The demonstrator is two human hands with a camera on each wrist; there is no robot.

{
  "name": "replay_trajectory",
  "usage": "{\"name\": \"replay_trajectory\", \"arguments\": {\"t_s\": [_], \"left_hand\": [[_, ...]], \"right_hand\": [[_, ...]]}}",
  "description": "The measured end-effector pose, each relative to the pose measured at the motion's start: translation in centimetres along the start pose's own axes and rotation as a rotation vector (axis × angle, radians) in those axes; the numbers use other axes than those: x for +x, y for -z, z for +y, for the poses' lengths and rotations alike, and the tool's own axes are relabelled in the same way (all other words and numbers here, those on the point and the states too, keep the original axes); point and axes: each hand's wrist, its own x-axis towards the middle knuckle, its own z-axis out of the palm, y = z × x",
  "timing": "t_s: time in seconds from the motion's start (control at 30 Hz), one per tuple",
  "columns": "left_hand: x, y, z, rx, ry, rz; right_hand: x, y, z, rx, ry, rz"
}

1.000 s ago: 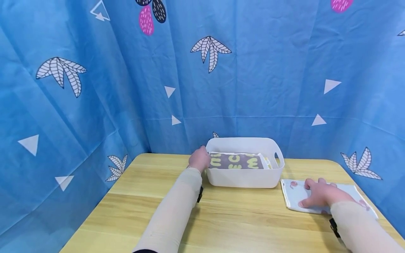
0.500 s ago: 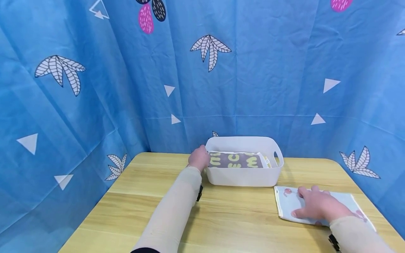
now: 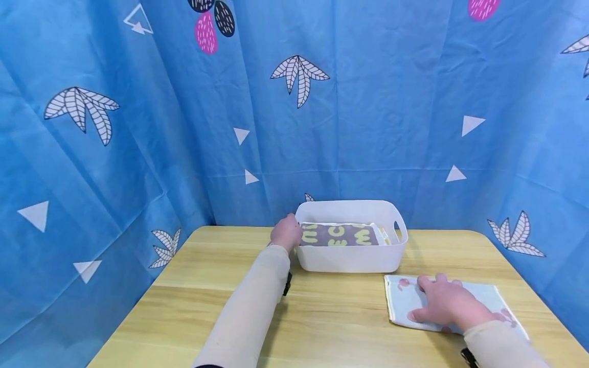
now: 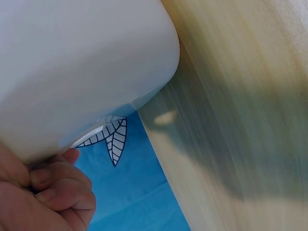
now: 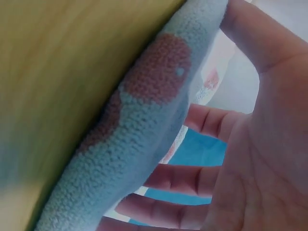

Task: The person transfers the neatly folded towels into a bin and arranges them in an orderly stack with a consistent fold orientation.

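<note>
A white plastic basket (image 3: 347, 259) with side handle holes stands at the back of the table. Inside lies a folded grey-purple towel (image 3: 335, 235) with yellow-green letters. My left hand (image 3: 286, 232) grips the basket's left end; in the left wrist view its fingers (image 4: 72, 192) curl at the basket's edge. On the right, a folded pale blue towel (image 3: 399, 306) with pinkish patches lies flat on the table. My right hand (image 3: 444, 302) rests on it, fingers spread. The right wrist view has these nearly straight fingers (image 5: 185, 180) touching the plush towel (image 5: 139, 115).
Something white and yellow (image 3: 386, 236) shows beside the lettered towel in the basket. The wooden table (image 3: 322, 327) has rounded back corners. A blue patterned curtain (image 3: 377, 117) hangs behind it and along both sides.
My right hand and the pale blue towel under it have slid left and towards me across the table. The left hand and the basket have stayed in place.
</note>
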Motion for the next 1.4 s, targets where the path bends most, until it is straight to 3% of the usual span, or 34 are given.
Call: {"name": "replay_trajectory", "arguments": {"t_s": [0.43, 0.63, 0.97, 1.17, 1.4], "left_hand": [[0.2, -0.3, -0.2, 0.0, -0.011, 0.0], [0.3, -0.3, -0.3, -0.028, 0.017, -0.003], [0.4, -0.6, -0.1, -0.021, 0.001, -0.001], [0.3, -0.4, 0.0, -0.019, 0.003, 0.001], [0.4, -0.5, -0.2, -0.022, -0.012, -0.004]], "right_hand": [[0.5, -1.2, -4.8, -0.036, 0.038, 0.058], [1.0, -1.7, -8.2, -0.045, 0.083, 0.097], [1.5, -2.2, -13.9, -0.068, 0.154, 0.116], [2.2, -2.7, -15.3, -0.088, 0.153, 0.136], [2.2, -2.9, -15.6, -0.089, 0.158, 0.169]]}}
